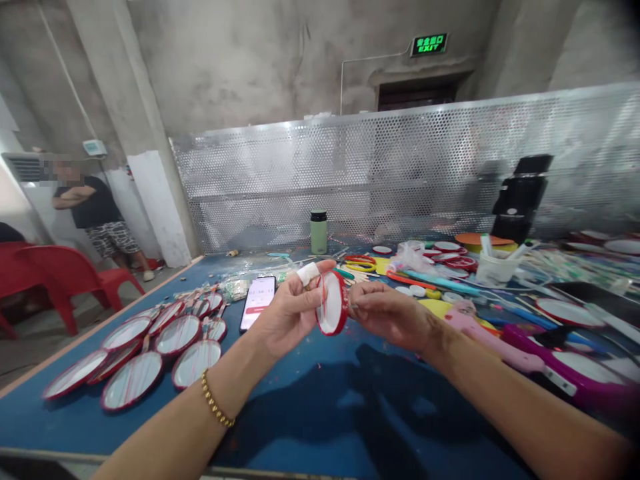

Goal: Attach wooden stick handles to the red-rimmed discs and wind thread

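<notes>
My left hand (289, 310) holds a small red-rimmed oval fan (331, 303) upright by its edge, above the blue table (320, 407). A white bandage wraps that hand's index finger, and a gold bead bracelet circles the wrist. My right hand (387, 313) pinches at the fan's right rim, fingers closed on it; a thin red thread crosses the fan's white face. A row of several finished red-rimmed fans (150, 350) lies flat at the left of the table.
A phone (258, 303) lies lit beside the fans. A green flask (319, 233) stands at the back, by a perforated metal screen. Pink glue guns (505, 347), coloured rings, a white tub and loose parts crowd the right. Red chairs and a standing person are at left.
</notes>
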`<state>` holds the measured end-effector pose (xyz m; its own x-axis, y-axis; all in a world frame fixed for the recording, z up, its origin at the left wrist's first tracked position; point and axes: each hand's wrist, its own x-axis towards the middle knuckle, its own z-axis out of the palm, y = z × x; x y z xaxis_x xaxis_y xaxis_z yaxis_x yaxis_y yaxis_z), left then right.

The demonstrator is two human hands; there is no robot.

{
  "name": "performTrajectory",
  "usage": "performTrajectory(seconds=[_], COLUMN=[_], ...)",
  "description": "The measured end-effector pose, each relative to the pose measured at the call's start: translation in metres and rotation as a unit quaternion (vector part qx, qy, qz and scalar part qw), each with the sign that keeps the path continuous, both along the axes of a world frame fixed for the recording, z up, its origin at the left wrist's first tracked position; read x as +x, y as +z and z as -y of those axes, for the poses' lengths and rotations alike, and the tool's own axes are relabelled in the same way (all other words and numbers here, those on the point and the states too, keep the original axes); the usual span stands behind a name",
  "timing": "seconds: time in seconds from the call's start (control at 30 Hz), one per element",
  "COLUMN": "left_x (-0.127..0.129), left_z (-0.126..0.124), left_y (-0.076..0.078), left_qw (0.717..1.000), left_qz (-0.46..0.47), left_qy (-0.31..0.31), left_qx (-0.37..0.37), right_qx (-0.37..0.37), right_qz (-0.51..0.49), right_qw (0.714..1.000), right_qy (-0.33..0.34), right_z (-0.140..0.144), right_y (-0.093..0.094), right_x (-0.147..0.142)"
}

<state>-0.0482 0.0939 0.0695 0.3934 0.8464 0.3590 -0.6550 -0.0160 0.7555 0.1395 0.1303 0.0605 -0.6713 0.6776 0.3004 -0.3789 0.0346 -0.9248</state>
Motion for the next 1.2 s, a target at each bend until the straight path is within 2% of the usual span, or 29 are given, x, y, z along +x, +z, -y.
performTrajectory(seconds=[0.17,0.3,0.43,0.57,0.67,0.77,0.9,0.97,1.07,1.2], left_x=[0.003,0.005,0.003,-0.001,-0.002,-0.002,-0.002,-0.001,0.002,0.005], left_z=[0.005,0.010,0.010,0.006,0.000,-0.010,-0.017,-0.017,-0.014,-0.011], left_y=[0.001,0.003,0.003,0.005,0.004,-0.002,-0.012,-0.015,-0.017,-0.017], left_qw=[1.000,0.999,0.999,0.999,0.995,0.978,0.934,0.919,0.913,0.902], left_qz=[-0.021,-0.039,-0.036,-0.018,-0.010,-0.024,-0.127,-0.181,-0.224,-0.254], left_qy=[0.004,0.007,0.004,0.047,0.101,0.203,0.333,0.349,0.342,0.347], left_qx=[0.016,0.027,0.031,0.012,-0.010,-0.028,-0.009,0.005,0.021,0.038], right_qx=[0.000,-0.014,-0.022,-0.030,-0.022,0.019,0.122,0.167,0.229,0.262], right_qz=[-0.100,-0.057,-0.040,-0.032,0.012,0.059,0.157,0.212,0.251,0.249], right_qw=[0.994,0.994,0.996,0.998,0.997,0.986,0.951,0.931,0.908,0.902], right_qy=[-0.053,-0.096,-0.071,-0.044,-0.077,-0.156,-0.238,-0.245,-0.246,-0.238], right_z=[0.012,0.020,0.021,0.015,0.010,0.007,0.004,0.000,-0.003,-0.001], right_y=[0.012,0.019,0.018,0.015,0.018,0.026,0.029,0.023,0.011,0.002], right_x=[-0.007,-0.010,-0.008,-0.002,0.009,0.021,0.027,0.024,0.015,0.005])
